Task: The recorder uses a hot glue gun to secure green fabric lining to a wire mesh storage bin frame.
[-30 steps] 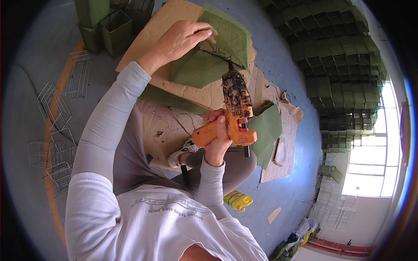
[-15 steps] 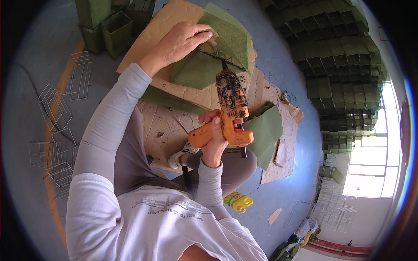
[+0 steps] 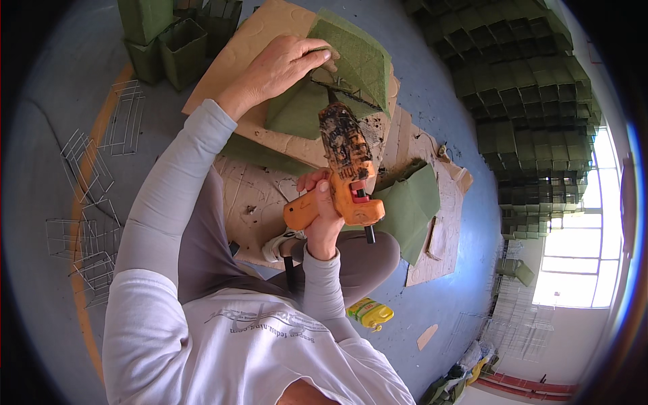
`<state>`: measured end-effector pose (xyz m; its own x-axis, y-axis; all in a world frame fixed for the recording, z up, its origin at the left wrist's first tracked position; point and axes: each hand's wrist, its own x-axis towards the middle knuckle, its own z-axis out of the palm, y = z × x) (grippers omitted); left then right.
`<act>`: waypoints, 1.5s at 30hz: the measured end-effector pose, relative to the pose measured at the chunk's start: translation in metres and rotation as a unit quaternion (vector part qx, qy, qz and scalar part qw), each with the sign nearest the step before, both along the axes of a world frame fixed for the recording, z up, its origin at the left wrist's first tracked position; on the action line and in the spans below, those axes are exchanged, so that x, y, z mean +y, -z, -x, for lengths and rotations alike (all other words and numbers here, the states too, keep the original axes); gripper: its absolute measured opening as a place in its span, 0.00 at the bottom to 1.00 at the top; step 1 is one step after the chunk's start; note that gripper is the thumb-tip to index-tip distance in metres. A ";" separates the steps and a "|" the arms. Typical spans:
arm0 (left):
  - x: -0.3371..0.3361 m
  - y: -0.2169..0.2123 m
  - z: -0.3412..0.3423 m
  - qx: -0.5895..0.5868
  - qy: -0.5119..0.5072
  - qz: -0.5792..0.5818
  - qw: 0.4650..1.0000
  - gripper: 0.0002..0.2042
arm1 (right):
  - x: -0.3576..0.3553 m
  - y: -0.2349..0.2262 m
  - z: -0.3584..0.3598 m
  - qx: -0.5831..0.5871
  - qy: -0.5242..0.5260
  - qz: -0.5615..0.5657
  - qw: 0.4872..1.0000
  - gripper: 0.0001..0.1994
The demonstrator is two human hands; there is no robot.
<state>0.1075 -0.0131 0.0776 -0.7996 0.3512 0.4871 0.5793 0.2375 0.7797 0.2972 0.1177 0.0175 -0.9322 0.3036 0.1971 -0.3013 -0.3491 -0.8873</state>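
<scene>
My left hand [image 3: 277, 71] pinches the upper edge of a green mesh-like fabric piece [image 3: 361, 57] between thumb and fingers. That piece lies partly folded on a brown cardboard sheet [image 3: 219, 71], with a dark line of glue and wire along its fold. In my right hand [image 3: 324, 219] is an orange glue gun [image 3: 345, 138], gripped by its handle. Black residue coats its front half, and a black glue stick pokes out of the back. Its nozzle points away from me, close to the dark fold; whether it touches cannot be made out.
Another green fabric piece [image 3: 415, 209] rests on cardboard to the right. Wire frames [image 3: 84, 169] lie on the floor at left, near green fabric boxes [image 3: 182, 50]. Rows of green boxes [image 3: 526, 128] are stacked at right. A yellow jug [image 3: 371, 314] lies near my knee.
My right hand has shifted the glue gun slightly left, its nozzle moving left along the dark fold. My left hand has kept its pinch on the fabric.
</scene>
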 end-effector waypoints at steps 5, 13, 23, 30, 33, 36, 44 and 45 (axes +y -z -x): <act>0.002 0.000 0.001 -0.005 0.011 -0.004 1.000 0.19 | -0.005 0.002 0.002 -0.012 -0.033 -0.017 0.999 0.12; 0.003 0.002 -0.001 0.023 0.004 -0.034 0.999 0.17 | -0.013 0.006 0.005 -0.008 -0.040 0.001 0.999 0.09; 0.001 -0.001 0.002 -0.008 0.017 0.001 1.000 0.18 | -0.010 0.004 0.006 -0.005 -0.038 -0.005 0.999 0.09; 0.002 0.007 0.006 0.028 0.022 -0.021 0.999 0.17 | -0.015 0.000 0.004 -0.013 -0.027 0.013 0.999 0.09; 0.002 0.002 0.002 -0.007 0.021 0.002 1.000 0.17 | -0.012 0.003 0.002 -0.001 -0.025 0.019 1.000 0.09; 0.001 0.003 0.002 -0.001 0.015 0.003 1.000 0.17 | -0.009 0.007 0.000 -0.003 -0.028 0.017 0.999 0.10; 0.002 0.004 0.007 0.012 0.020 -0.018 1.000 0.17 | 0.023 0.025 -0.014 0.060 -0.032 0.005 0.998 0.18; 0.000 0.006 0.007 0.015 0.021 -0.018 0.999 0.17 | 0.026 0.025 -0.014 0.064 -0.031 0.004 0.997 0.18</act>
<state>0.1005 -0.0126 0.0721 -0.7689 0.3669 0.5236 0.6118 0.1844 0.7692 0.3114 0.1437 -0.0080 -0.9168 0.2487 0.3126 -0.3890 -0.3781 -0.8401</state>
